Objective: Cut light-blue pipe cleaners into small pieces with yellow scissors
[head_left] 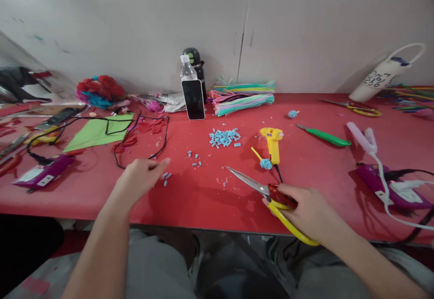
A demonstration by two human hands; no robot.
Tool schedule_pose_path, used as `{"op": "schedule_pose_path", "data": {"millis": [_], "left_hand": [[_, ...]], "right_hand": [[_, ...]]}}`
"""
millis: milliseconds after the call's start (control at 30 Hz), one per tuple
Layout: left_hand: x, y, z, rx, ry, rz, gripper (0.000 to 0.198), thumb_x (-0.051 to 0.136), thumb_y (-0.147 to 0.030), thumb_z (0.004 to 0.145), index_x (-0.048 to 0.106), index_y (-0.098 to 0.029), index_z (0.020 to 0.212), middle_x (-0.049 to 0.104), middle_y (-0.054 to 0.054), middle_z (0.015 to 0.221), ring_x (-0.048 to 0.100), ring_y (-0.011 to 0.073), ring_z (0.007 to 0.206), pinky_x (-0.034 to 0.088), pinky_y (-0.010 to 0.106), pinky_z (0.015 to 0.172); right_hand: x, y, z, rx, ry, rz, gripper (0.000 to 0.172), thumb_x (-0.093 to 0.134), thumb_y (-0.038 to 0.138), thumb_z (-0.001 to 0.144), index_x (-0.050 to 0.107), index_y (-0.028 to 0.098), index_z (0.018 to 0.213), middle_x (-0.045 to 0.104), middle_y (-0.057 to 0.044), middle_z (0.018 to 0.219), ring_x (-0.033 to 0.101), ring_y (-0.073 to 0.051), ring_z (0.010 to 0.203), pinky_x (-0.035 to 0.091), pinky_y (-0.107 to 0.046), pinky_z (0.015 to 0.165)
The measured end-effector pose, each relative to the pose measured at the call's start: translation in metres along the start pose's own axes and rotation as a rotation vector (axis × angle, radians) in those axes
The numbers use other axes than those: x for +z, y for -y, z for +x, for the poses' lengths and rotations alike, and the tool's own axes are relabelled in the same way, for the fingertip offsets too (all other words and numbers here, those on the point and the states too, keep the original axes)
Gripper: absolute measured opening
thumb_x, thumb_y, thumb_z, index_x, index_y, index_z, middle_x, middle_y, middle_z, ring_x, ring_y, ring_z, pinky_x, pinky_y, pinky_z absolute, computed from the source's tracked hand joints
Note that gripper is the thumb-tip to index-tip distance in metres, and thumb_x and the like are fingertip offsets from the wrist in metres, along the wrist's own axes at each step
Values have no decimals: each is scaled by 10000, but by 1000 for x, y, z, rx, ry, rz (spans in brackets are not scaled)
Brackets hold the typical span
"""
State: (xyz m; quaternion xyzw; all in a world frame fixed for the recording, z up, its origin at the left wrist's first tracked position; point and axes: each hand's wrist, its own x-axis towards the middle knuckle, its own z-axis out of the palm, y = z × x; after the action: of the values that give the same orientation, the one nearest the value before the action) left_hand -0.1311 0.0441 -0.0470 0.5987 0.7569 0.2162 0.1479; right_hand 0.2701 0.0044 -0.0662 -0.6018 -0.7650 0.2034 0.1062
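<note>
My right hand [305,211] is wrapped round the red and yellow handles of a pair of scissors [249,182]. Their blades lie together and point left and away from me, low over the red table. My left hand [145,177] is closed, thumb and fingertips together, beside a few loose light-blue pieces [165,179]; whatever is in the pinch, if anything, is hidden. Farther off lies a heap of short light-blue pieces [224,137]. Just beyond the scissors, a yellow glue gun [273,145] rests by a small blue cluster on a yellow stem [265,164].
Bundled pipe cleaners [244,102], a phone [193,100] propped on a bottle, and a black flask line the back. Right of the glue gun are a green-handled knife [327,137] and a purple power strip [389,186]. Black cable [117,154] loops over green paper [98,132] at left.
</note>
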Motion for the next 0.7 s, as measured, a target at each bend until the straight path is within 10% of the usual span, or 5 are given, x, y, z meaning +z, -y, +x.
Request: {"op": "schedule_pose_path", "data": {"millis": [300, 700], "left_hand": [[6, -36, 11, 180, -154, -106, 250, 527, -415, 847, 637, -190, 845, 656, 14, 759, 597, 170, 701, 432, 255, 650], [65, -111, 55, 385, 202, 117, 208, 544, -152, 781, 672, -199, 938, 688, 89, 1026, 643, 217, 879, 457, 297, 739]], "right_hand": [[-4, 5, 1, 34, 74, -96, 212, 545, 391, 836, 511, 239, 693, 609, -5, 608, 550, -170, 538, 264, -239, 500], [-7, 14, 1, 1, 38, -88, 160, 578, 378, 813, 582, 231, 749, 661, -27, 654, 617, -195, 605, 244, -243, 516]]}}
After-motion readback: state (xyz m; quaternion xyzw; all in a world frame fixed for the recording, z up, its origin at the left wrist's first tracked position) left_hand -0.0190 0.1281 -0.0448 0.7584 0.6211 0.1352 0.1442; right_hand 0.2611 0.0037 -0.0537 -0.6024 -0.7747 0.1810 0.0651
